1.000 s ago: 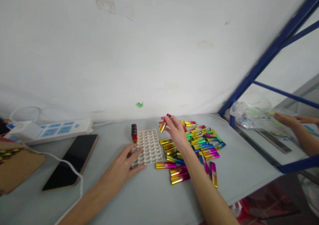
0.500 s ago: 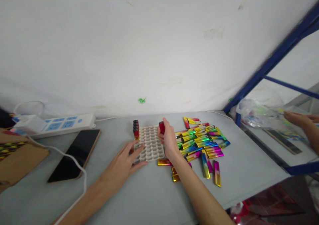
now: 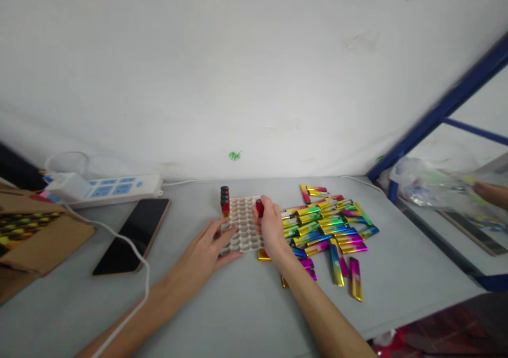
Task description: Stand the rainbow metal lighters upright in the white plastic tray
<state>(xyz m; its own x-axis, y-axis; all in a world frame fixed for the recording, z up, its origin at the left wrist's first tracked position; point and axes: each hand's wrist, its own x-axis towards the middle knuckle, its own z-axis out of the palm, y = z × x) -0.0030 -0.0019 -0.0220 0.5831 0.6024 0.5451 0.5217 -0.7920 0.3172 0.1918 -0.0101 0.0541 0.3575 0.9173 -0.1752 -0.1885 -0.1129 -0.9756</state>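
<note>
A pale tray (image 3: pixel 246 221) full of small holes lies on the grey table. Several red lighters with black tops (image 3: pixel 225 199) stand upright in a row at its left edge. My left hand (image 3: pixel 212 244), fingers spread, rests on the tray's near left part. Over the tray's right side, my right hand (image 3: pixel 270 223) is closed round a red lighter (image 3: pixel 259 208) held upright. Right of it spreads a pile of shiny multicoloured lighters (image 3: pixel 323 223), some partly hidden behind my right forearm.
On the left are a black phone (image 3: pixel 133 236), a white power strip (image 3: pixel 119 189), a cable and an open cardboard box (image 3: pixel 59 241). A blue metal frame (image 3: pixel 440 112) rises at the right, with plastic bags (image 3: pixel 428 183) and another person's hand (image 3: pixel 492 194) beyond.
The whole view has shifted, so the table's things appear further right. My right hand still holds the red lighter and sits slightly lower. The other person's hand shows less at the right edge.
</note>
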